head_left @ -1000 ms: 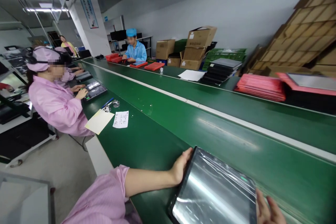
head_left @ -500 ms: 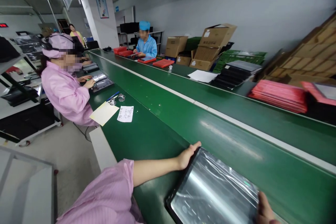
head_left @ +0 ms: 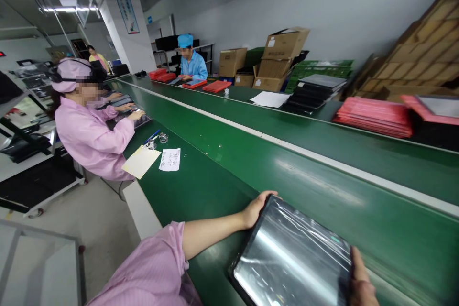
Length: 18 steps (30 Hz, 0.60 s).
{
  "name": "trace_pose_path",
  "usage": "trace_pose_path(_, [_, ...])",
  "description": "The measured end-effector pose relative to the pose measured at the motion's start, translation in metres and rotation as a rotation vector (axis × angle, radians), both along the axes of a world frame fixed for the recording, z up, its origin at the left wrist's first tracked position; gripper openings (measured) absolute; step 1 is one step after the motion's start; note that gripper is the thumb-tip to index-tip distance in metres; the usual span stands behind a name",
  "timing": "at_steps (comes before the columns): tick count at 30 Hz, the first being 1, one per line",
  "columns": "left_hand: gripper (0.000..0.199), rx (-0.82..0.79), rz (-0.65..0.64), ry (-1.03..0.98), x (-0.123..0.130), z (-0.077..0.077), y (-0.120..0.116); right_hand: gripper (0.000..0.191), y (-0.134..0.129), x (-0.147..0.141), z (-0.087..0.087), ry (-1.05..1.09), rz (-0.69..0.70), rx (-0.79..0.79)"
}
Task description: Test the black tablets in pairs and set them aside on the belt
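because the film-covered slab (head_left: 297,253) is broad, both sides get support
left hand (head_left: 254,211) and right hand (head_left: 361,281) clamp opposite edges, likely for balance over the bench (head_left: 195,189).

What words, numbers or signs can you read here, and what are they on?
I can't clearly read any.
White note: handwriting, too small and blurred.
Hanging banner by the pillar: writing, too blurred.
Top cardboard box: printing and a pale label, too small.
Red lit sign, far left: too blurred.
Small blue sign: too small.
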<state>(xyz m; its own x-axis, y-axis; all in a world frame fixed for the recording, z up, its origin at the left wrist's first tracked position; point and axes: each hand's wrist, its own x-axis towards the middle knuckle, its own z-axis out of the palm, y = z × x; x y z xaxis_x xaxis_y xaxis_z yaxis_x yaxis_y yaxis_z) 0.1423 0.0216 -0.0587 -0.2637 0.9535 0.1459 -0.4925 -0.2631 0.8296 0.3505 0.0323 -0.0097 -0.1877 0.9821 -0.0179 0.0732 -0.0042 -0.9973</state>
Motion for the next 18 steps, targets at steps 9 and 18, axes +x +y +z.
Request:
trace_pose_path(9, [0.102,-0.040,0.080,-0.040,0.001,0.011,-0.005,0.106,-0.001,-0.001,0.003,0.051,-0.020,0.015])
trace_pose_path(18, [0.087,-0.056,0.074,0.057,-0.003,0.013,-0.006,0.087,-0.003,0.001,-0.002,0.141,-0.005,-0.016])
